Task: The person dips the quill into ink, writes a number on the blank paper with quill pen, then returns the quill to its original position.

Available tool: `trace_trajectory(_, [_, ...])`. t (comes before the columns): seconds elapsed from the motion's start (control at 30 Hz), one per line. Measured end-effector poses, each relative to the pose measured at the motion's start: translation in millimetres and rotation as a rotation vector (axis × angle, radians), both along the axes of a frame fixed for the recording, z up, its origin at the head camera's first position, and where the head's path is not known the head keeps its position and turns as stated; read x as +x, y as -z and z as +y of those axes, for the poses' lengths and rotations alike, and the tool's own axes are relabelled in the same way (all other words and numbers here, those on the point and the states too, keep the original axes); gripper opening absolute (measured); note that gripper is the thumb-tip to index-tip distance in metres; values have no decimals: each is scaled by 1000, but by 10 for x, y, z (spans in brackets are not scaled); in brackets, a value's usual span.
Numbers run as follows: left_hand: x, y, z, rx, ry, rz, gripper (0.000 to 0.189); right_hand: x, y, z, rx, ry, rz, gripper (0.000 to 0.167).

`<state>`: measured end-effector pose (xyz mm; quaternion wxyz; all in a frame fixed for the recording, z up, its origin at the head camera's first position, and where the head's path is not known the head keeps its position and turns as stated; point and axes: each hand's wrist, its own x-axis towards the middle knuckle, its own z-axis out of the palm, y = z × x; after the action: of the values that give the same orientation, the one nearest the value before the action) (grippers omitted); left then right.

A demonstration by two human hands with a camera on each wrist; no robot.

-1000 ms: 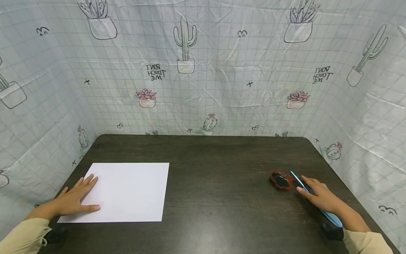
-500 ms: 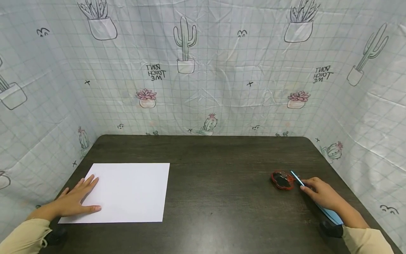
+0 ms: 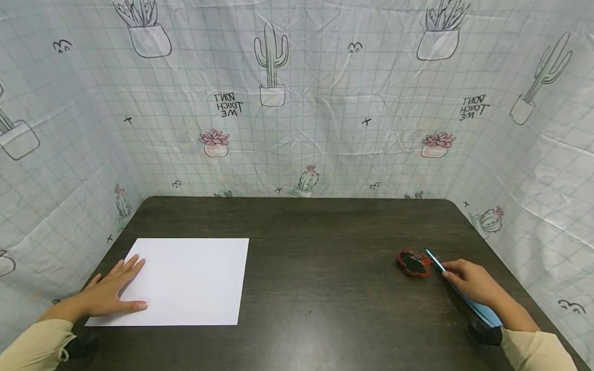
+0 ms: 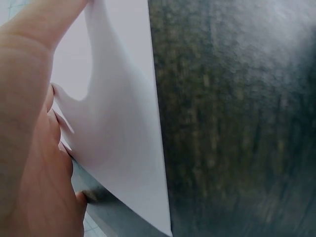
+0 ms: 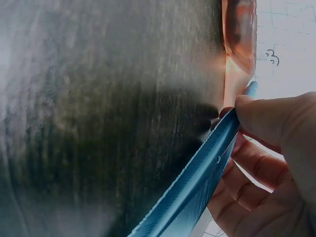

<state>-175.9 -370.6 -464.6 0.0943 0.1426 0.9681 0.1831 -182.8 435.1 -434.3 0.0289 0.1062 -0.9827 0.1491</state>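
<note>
A blank white sheet of paper (image 3: 190, 281) lies on the left side of the table. My left hand (image 3: 109, 292) rests on its left edge with the fingers spread; the left wrist view shows the palm beside the sheet. At the right, my right hand (image 3: 475, 283) pinches a slim blue feather-shaped pen (image 5: 190, 197) between thumb and fingers. Its narrow tip points away to the upper left, and its broad ribbed part runs back under the hand. Just left of that tip sits a small red see-through object (image 3: 414, 263) with a dark middle; its kind is unclear.
The dark wooden table (image 3: 320, 257) stretches between the two hands. A white grid-patterned cloth (image 3: 325, 103) printed with cacti hangs behind and along both sides. Black wrist devices (image 3: 484, 333) sit under the sleeves.
My right hand's fingers have closed from a flatter pose over the blue pen into a pinch on it. My left hand and the paper have stayed in place.
</note>
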Motion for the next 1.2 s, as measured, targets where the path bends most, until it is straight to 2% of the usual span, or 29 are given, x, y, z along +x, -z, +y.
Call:
trace_trajectory(0.47, [-42, -24, 13, -15, -7, 0, 105, -30, -73, -24, -25, 10, -32, 24])
trace_trajectory(0.7, [1, -15, 15, -8, -2, 9, 103, -46, -106, -43, -63, 23, -30, 27])
trace_trajectory(0.93, [27, 13, 8, -9, -2, 10, 104, -46, -107, -51, -88, 20, 13, 30])
trace_trajectory(1.2, [2, -19, 8, -8, -7, 7, 104, -33, -162, -105, -149, 36, 79, 49])
